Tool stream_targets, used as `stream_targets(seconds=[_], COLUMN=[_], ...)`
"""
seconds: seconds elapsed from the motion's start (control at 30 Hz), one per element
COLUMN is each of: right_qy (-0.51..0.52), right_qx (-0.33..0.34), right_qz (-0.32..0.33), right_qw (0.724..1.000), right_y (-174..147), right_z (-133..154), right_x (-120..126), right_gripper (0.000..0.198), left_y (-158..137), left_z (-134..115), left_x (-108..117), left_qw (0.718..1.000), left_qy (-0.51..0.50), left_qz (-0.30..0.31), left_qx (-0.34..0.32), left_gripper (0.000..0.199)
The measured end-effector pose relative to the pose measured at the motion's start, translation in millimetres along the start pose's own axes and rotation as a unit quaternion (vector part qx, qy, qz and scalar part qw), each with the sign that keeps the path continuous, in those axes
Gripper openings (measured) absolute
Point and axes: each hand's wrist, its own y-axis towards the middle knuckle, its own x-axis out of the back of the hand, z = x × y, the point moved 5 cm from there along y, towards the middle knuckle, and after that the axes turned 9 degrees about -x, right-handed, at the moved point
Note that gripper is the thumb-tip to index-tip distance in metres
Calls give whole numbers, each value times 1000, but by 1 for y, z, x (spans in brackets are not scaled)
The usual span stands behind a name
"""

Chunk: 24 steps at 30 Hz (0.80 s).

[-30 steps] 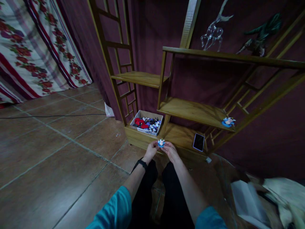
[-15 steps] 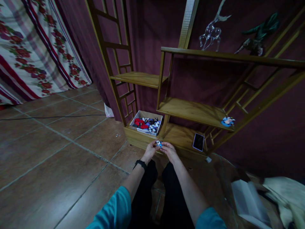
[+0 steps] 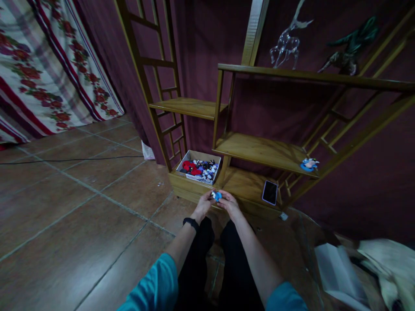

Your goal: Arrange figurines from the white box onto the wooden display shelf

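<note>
A small blue-and-white figurine (image 3: pixel 216 196) is pinched between my two hands, in front of the low wooden shelf. My left hand (image 3: pixel 204 204) closes on its left side, and my right hand (image 3: pixel 229 202) grips the blue part from the right. Just beyond, an open cardboard box (image 3: pixel 212 180) stands on the bottom shelf. Inside it lie many small black, white and purple figures (image 3: pixel 207 167) and something red (image 3: pixel 191 167). A similar figurine on a blue base (image 3: pixel 309 164) stands at the right end of the middle shelf.
A phone (image 3: pixel 269 192) lies on the bottom shelf, right of my hands. On the top shelf stand a clear deer statue (image 3: pixel 285 46) and a dark green-topped statue (image 3: pixel 348 49). A white box-like object (image 3: pixel 339 272) rests on the floor at right. A black cable (image 3: pixel 81 159) crosses the tiles.
The figurine has been turned in my fingers, so more of its blue part shows. Both hands stay in nearly the same place.
</note>
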Motion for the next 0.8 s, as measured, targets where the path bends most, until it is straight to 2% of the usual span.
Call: stream_targets(seconds=[0.23,0.43,0.57,0.8], right_qy=[41,61,71,82], right_qx=[-5,-18,-23,-46], right_qz=[-5,-4,5,-20], right_qw=[999,998,997,995], right_y=[3,2,2,2], right_z=[-4,-5,-5,-5], right_x=[1,-1,-2,0], right_gripper=[38,30,26,19], left_y=[1,0,0,-3], left_z=[-5,-5,-3,-6], left_x=[-1,-2,-1,-2], left_qw=[1000,1000,1000,999], left_qy=[20,9,3,-11], left_qz=[16,19,11,-9], left_qx=[2,18,26,43], left_gripper=[38,37,35,32])
